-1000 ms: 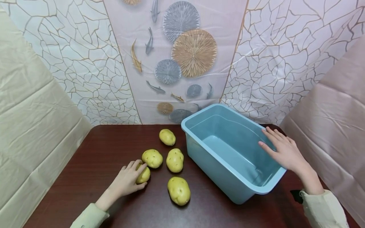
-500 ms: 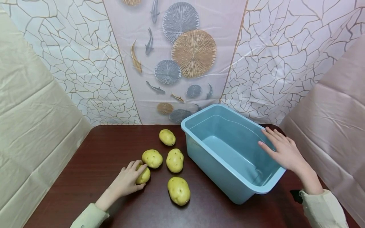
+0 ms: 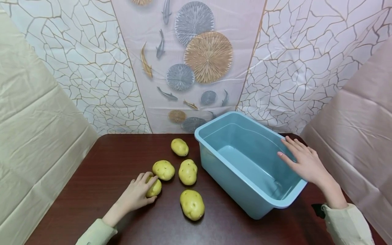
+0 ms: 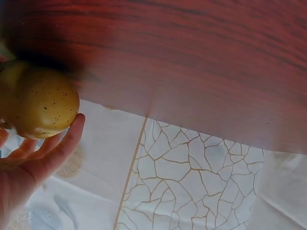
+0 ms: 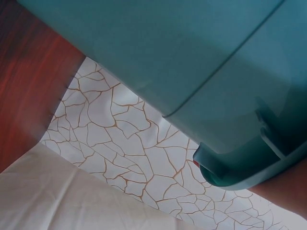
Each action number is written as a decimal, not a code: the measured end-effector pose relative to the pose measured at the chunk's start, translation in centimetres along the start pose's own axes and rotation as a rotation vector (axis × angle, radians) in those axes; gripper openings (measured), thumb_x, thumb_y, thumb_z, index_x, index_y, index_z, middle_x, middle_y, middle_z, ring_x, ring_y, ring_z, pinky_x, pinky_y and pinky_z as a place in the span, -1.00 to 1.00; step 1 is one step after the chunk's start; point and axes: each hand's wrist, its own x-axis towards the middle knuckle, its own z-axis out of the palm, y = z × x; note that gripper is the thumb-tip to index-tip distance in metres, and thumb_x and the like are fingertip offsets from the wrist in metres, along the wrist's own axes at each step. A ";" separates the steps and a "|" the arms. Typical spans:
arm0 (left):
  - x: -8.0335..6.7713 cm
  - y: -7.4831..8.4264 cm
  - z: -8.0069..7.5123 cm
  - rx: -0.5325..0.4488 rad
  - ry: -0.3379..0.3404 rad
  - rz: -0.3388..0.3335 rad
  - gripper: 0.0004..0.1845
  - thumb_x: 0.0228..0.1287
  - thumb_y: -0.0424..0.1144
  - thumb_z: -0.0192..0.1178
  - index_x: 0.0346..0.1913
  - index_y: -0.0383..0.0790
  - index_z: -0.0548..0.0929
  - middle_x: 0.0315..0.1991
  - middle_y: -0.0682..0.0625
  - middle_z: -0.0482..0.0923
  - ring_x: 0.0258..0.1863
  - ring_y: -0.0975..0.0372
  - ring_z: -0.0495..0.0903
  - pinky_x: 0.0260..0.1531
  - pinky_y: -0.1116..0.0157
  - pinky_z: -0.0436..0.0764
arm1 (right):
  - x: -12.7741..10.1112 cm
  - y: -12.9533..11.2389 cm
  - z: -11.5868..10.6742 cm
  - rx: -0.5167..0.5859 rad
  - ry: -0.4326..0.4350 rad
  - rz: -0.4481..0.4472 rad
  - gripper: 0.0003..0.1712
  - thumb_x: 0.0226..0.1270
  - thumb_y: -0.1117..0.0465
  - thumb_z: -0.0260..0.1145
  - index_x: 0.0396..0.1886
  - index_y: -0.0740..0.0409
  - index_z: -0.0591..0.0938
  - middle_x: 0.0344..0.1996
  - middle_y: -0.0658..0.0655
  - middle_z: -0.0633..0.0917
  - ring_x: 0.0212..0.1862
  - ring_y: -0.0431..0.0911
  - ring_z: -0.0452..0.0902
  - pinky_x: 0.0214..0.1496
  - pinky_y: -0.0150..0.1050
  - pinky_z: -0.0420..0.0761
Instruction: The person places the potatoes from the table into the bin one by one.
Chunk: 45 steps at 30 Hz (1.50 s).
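While my left hand [image 3: 136, 194] curls over the nearest-left potato [image 3: 154, 188] on the dark wood table [image 3: 92, 190], gripping it for a lift, my right hand [image 3: 303, 162] lies flat, fingers straight, on the blue plastic tub's [image 3: 245, 190] right rim, steadying it. Four more potatoes [image 3: 188, 172] lie beside the tub, farther off.

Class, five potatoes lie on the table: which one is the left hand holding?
The leftmost potato, under the left hand, whose fingers curl over it. The other four lie untouched.
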 end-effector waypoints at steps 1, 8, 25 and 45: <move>0.0 0.0 0.0 0.001 -0.003 0.002 -0.34 -0.21 0.03 0.34 0.05 -0.17 0.50 -0.04 -0.10 0.39 -0.08 0.07 0.41 -0.44 0.11 0.46 | 0.0 0.0 0.0 0.001 0.001 -0.001 -0.25 0.30 -0.13 -0.03 0.35 0.18 0.11 0.33 0.38 0.07 0.34 0.34 -0.15 0.09 0.38 -0.10; 0.1 0.3 -0.2 0.010 -0.034 -0.001 -0.34 -0.18 0.06 0.32 0.06 -0.16 0.49 -0.02 -0.09 0.39 -0.06 0.07 0.41 -0.44 0.13 0.45 | 0.0 0.1 0.1 -0.009 0.005 -0.010 -0.26 0.30 -0.13 -0.03 0.35 0.18 0.12 0.33 0.37 0.08 0.34 0.33 -0.13 0.08 0.36 -0.08; 0.5 0.7 -1.0 0.036 -0.008 0.025 -0.31 -0.24 0.08 0.34 0.06 -0.14 0.50 -0.03 -0.08 0.40 -0.08 0.06 0.41 -0.46 0.13 0.44 | 0.1 0.2 0.1 -0.007 0.001 -0.009 -0.25 0.30 -0.14 -0.03 0.35 0.17 0.12 0.33 0.37 0.08 0.34 0.33 -0.13 0.08 0.35 -0.08; 1.7 2.2 -3.3 0.067 0.087 0.098 -0.30 -0.18 0.12 0.32 0.09 -0.14 0.47 -0.02 -0.06 0.41 -0.08 0.08 0.40 -0.43 0.16 0.41 | 0.0 0.2 0.1 -0.006 0.008 -0.016 -0.26 0.30 -0.12 -0.02 0.35 0.16 0.11 0.34 0.36 0.08 0.34 0.33 -0.13 0.08 0.35 -0.07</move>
